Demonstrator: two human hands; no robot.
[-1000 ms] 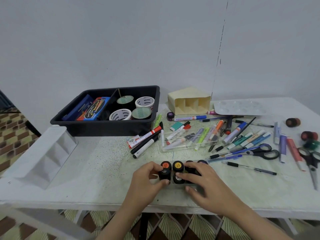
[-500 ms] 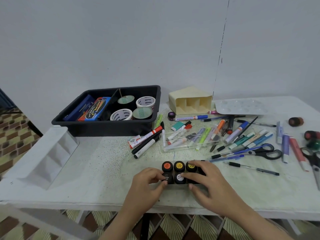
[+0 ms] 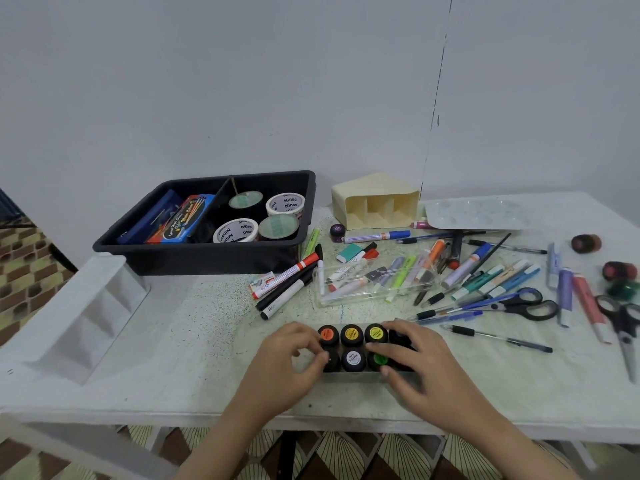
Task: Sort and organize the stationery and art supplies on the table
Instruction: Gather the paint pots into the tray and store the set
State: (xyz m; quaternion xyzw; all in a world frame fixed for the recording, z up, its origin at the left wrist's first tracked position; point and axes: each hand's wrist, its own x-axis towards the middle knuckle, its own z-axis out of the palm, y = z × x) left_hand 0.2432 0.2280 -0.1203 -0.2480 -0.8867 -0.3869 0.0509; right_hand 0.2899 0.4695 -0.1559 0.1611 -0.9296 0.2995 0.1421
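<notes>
Against grey wall (image 3: 242, 81): speckled white table (image 3: 194, 341), black tray (image 3: 194, 259); patterned floor (image 3: 27, 268) below.

The right hand (image 3: 420, 367) covers the paint jars (image 3: 352, 336) at the three o'clock end of their two rows (how many sit under it cannot be told). Only a sliver of a green cap (image 3: 380, 359) shows below its fingers (image 3: 391, 348). The left hand (image 3: 294, 362) hides the side of the jar at seven o'clock of the set; whether either hand grips is unclear. The cap print is too small to read. At three o'clock the frame's edge cuts off the scissors (image 3: 625, 341) and the surface (image 3: 194, 341).
</notes>
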